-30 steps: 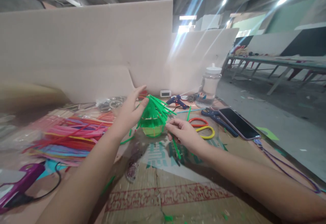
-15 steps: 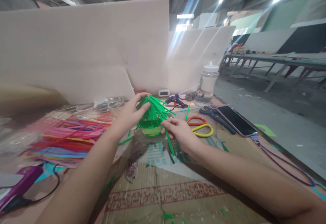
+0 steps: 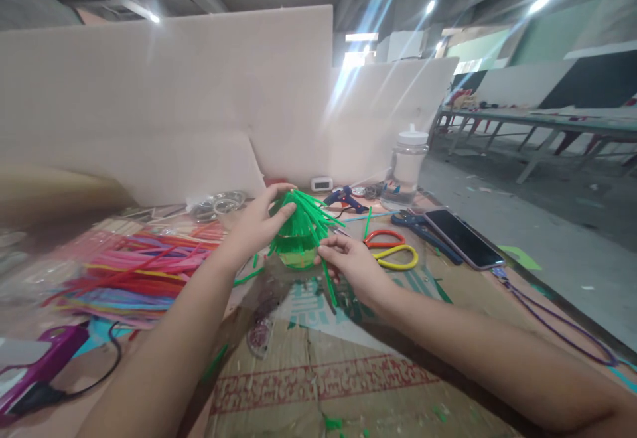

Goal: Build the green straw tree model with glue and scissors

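Observation:
A cone of green pipe cleaners (image 3: 298,222) stands upright over a round base with a green band and a pale yellowish bottom (image 3: 297,260). My left hand (image 3: 271,216) grips the cone near its top, thumb on the near side and fingers reaching behind. Between the thumb and fingers of my right hand (image 3: 348,262) is a single green pipe cleaner (image 3: 329,284), its free end hanging down toward the cardboard. The right hand is close to the cone's lower right side. Scissors with one red and one yellow handle (image 3: 398,257) lie just beyond the right hand.
Bundles of coloured pipe cleaners (image 3: 134,272) lie left, near a purple power strip (image 3: 47,365). A blue glue gun (image 3: 347,199), water bottle (image 3: 405,169), dark pliers (image 3: 428,233) and phone (image 3: 462,239) sit at the back and right. Printed cardboard (image 3: 279,405) covers the front.
The view has tilted slightly, so everything sits a little lower in the picture. Both hands keep their grips, and the pipe cleaner in my right hand hangs a bit steeper.

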A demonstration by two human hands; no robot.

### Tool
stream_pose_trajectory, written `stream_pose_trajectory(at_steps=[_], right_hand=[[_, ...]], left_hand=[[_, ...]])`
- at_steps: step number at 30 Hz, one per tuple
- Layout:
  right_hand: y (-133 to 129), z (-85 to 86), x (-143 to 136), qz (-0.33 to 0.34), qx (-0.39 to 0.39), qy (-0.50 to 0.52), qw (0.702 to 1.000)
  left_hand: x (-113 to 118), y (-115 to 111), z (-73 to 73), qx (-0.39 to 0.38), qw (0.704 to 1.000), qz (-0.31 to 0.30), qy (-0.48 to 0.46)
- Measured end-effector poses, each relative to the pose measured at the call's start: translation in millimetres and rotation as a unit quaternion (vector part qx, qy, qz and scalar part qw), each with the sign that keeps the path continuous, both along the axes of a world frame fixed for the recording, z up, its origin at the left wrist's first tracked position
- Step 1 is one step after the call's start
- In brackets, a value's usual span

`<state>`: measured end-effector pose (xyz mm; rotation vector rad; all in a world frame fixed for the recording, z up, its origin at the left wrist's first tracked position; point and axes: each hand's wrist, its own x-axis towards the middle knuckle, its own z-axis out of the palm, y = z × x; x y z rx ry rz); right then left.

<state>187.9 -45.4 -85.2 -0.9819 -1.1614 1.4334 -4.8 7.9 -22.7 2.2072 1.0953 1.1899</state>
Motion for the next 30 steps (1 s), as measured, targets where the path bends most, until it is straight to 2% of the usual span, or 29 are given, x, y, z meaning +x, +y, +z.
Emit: stream_pose_trajectory(at_steps=[6,13,22,30], right_hand=[[1.7,2.2,3.0,-0.021,0.026,-0.023,0.999],[6.9,-3.8,3.4,-0.073,0.014,-0.06,0.995],[7.8,-4.3,1.2,-0.06,0.015,-0.016,0.998],[7.5,-0.7,-0.1,-0.073,-0.001,-0.001,0.997]], left_hand=[[-0.7,-0.5,0.7,0.006,1.0,-0.001,0.003],[0.2,-1.9,1.0,0.007,1.0,-0.009,0.013],[3.8,-6.6,3.8,0.027,0.999,-0.002,0.041],[5.2,-12.0,6.4,0.028,0.998,0.003,0.058]])
